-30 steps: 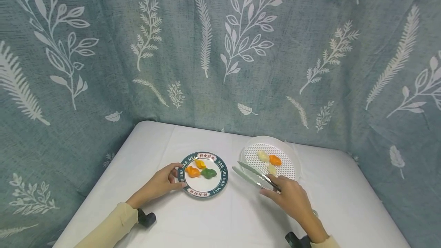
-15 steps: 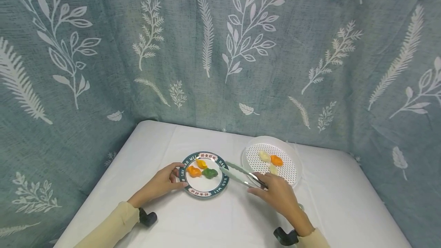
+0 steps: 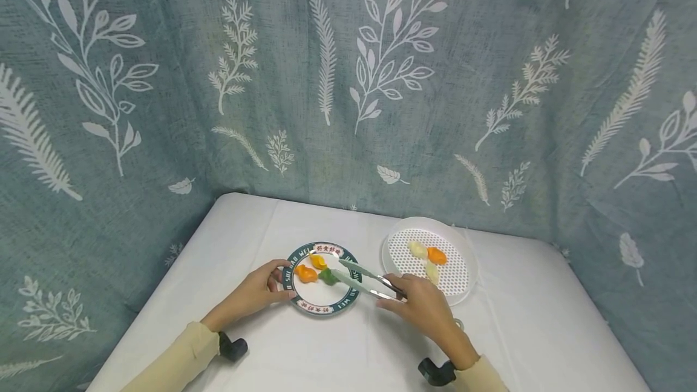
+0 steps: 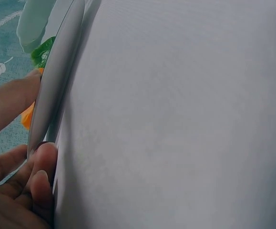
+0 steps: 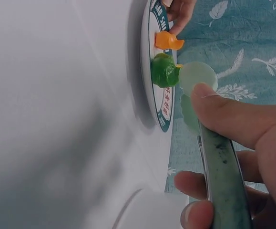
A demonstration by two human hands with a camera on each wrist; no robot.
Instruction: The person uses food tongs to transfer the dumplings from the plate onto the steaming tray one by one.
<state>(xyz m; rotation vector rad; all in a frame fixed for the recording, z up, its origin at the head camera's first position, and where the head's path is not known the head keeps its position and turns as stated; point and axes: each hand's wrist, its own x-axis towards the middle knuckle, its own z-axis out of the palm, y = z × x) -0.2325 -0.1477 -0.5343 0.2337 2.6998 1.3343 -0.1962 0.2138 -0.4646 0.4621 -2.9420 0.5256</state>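
My left hand (image 3: 264, 289) grips the left rim of a plate (image 3: 322, 312) with a teal lettered border, thumb on top and fingers under the edge. On the plate lie an orange dumpling-like piece (image 3: 307, 274), a yellow one (image 3: 318, 261) and a green one (image 3: 328, 276). My right hand (image 3: 422, 307) holds tongs (image 3: 362, 280) with pale green tips. These tips are spread apart over the plate's right side, close to the green piece; in the right wrist view (image 5: 197, 76) one tip partly hides what lies behind it.
Right of the plate stands a white round tray (image 3: 457, 286) with a perforated bottom. It bears two pale pieces (image 3: 418, 250) and one orange piece (image 3: 437, 255). A white cloth covers the table (image 3: 261, 356). Patterned curtain (image 3: 327, 156) hangs behind and at both sides.
My right hand has carried the tongs leftward from in front of the tray to over the plate, their tips reaching the green piece. The left hand has stayed at the rim.
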